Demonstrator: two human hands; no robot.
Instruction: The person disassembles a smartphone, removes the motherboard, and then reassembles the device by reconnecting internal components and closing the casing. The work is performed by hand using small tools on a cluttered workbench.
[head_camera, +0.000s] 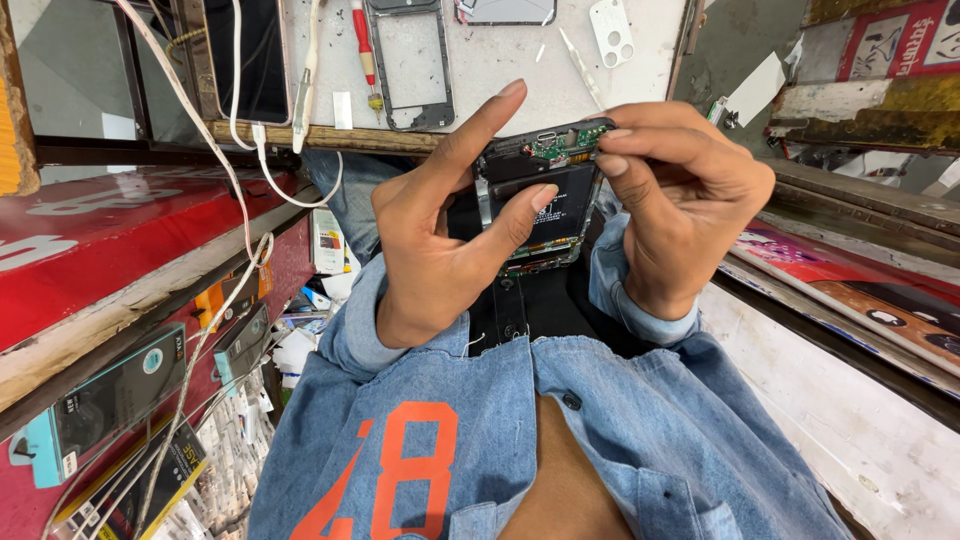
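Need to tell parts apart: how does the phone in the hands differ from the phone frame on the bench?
The phone is held up by both hands, the frame lies flat on the bench. The phone shows a green board and dark parts; the frame is an empty outline. Both are dark rectangles.

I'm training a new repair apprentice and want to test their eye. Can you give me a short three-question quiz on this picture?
1. True or false: both hands touch the opened phone.
2. Which hand pinches the phone's top edge by the green circuit board? A) left hand B) right hand
3. What red-handled tool lies on the white work surface beyond the hands?

Key: 1 true. 2 B. 3 a screwdriver, beside an empty phone frame.
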